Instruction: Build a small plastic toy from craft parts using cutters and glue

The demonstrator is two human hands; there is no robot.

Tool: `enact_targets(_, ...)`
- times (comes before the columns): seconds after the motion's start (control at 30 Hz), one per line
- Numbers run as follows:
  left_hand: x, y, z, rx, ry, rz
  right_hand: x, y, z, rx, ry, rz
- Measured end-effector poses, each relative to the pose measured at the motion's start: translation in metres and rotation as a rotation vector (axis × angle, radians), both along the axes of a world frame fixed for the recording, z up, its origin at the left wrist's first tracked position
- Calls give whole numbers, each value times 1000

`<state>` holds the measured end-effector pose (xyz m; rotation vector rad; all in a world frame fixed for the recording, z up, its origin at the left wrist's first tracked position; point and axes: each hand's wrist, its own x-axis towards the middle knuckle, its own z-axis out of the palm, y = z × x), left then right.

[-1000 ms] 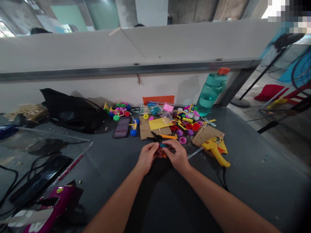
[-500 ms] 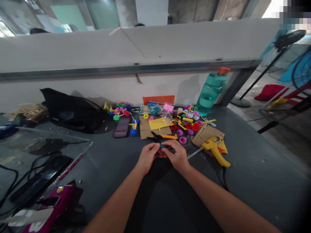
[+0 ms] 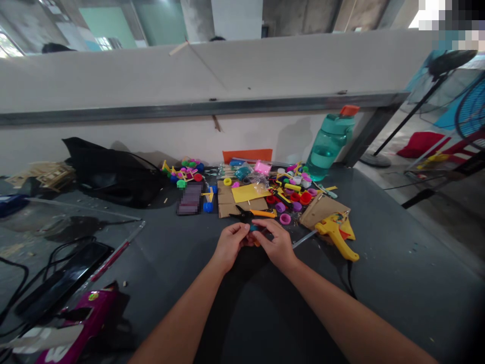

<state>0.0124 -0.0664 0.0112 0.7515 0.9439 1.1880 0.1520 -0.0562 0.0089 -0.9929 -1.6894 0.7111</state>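
Note:
My left hand and my right hand meet over the dark table, both pinched around a small blue and orange piece held between the fingertips. Just beyond the fingers lie black-and-orange pliers on brown cardboard. A yellow glue gun rests right of my right hand, its metal nozzle pointing toward my wrist.
Coloured plastic caps and sticks are scattered behind the hands, with a yellow sheet. A teal water bottle stands at the back right. A black bag lies back left, cables and a pink object near left.

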Motion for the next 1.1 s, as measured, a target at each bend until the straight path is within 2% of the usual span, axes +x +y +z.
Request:
enact_targets(0.4,0,0,-2,25,12,0,1,2,-1,13,-11,24)
enact_targets(0.83,0,-1,-4,49,68,27,0,1,-5,-63,2,0)
enact_targets(1.1,1,-2,1,85,160,5,1,0,-3,-51,-12,-17)
